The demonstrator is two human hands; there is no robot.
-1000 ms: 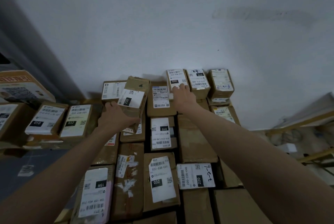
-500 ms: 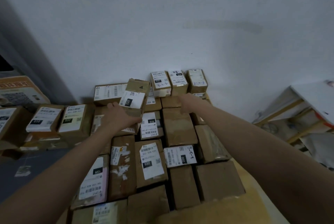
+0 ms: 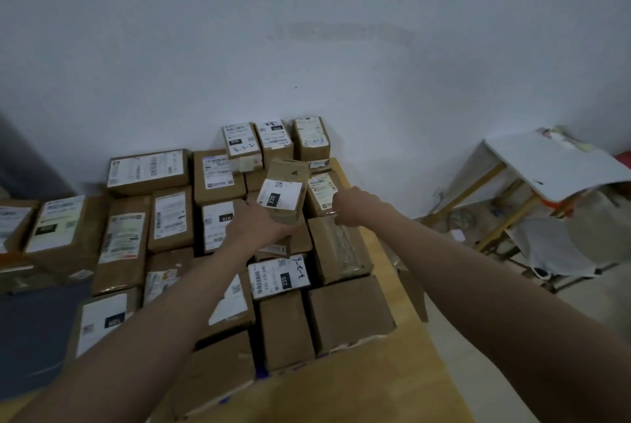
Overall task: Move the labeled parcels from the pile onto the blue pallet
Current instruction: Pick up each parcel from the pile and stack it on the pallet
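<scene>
Parcel, brown cardboard, white label marked "220" (image 3: pixel 282 196): raised and tilted above the packed parcels, near frame centre. Left hand (image 3: pixel 256 225): grip curled round the parcel's lower left corner, fingers passing beneath it; the parcel sits at 1 o'clock from the hand, its label face turned toward the camera. Right hand (image 3: pixel 355 205): at 3 o'clock from the parcel, just beside its right edge, fingers curled in loosely; whether they touch the box or hold anything cannot be told.

Stacked parcels (image 3: pixel 170 218): many labeled cardboard boxes packed side by side, filling the area from 9 o'clock to 6 o'clock of the held parcel. Second "220" box with handwritten marks (image 3: pixel 279 277) lies flat at 6 o'clock, directly below the left hand. Row of three small boxes (image 3: pixel 276 139) stands against the wall (image 3: pixel 307 30) at 12 o'clock. Blue surface (image 3: pixel 34 337) shows at 8 o'clock, lower left. White board on yellow frame (image 3: pixel 553 166) leans at 3 o'clock, well apart.
</scene>
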